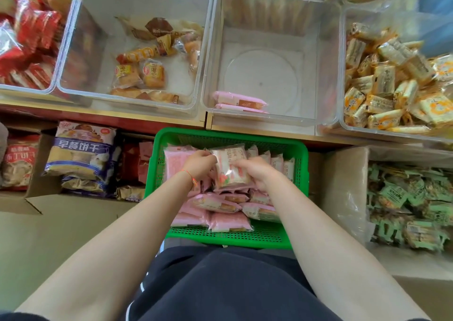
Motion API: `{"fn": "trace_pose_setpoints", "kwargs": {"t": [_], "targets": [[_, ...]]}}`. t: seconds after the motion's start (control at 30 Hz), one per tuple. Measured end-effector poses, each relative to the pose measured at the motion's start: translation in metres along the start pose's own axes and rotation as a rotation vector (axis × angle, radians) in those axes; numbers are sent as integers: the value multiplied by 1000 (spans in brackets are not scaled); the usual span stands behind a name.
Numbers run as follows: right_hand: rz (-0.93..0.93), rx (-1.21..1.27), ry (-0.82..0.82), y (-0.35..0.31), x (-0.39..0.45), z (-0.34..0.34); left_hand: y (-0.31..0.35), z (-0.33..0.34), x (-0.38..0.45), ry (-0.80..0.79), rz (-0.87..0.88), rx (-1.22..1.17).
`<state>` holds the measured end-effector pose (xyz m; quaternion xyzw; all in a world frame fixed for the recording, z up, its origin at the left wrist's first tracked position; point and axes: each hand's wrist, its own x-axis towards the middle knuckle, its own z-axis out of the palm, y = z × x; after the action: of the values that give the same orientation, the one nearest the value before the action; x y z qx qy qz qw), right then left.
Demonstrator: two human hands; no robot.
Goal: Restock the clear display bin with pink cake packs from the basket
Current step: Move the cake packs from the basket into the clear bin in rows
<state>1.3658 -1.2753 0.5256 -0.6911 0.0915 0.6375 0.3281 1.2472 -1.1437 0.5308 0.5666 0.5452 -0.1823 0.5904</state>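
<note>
A green plastic basket sits on my lap below the shelf, filled with several pink cake packs. Both hands are inside it. My left hand and my right hand grip the two sides of a small stack of pink cake packs, held just above the pile. Straight ahead on the shelf stands the clear display bin. It holds only two pink cake packs lying at its front left corner.
Left of the clear bin is another bin with orange and brown bread packs, then red snacks at far left. A bin of yellow packs stands on the right. Cardboard boxes with biscuit bags and green packs flank the basket.
</note>
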Motion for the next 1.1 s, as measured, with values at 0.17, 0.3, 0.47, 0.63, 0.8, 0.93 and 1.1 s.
{"fn": "trace_pose_setpoints", "kwargs": {"t": [0.17,0.3,0.47,0.63,0.8,0.93,1.1], "targets": [[-170,-38,-264,-33,-37,-37,38,-16,-38,241,361,-70],[-300,-128,-304,-71,-78,-61,88,-32,-64,571,697,96],[-441,-34,-307,-114,-119,-82,131,-37,-60,576,851,57],[-643,163,104,-136,-106,-90,135,-32,-38,529,939,475],[-826,61,464,-154,-74,-80,137,-12,-16,327,878,1102],[-910,-415,680,-165,-52,-59,132,-8,-6,294,815,1195],[-806,-849,618,-160,-26,-36,127,-7,-4,357,883,1210]]}}
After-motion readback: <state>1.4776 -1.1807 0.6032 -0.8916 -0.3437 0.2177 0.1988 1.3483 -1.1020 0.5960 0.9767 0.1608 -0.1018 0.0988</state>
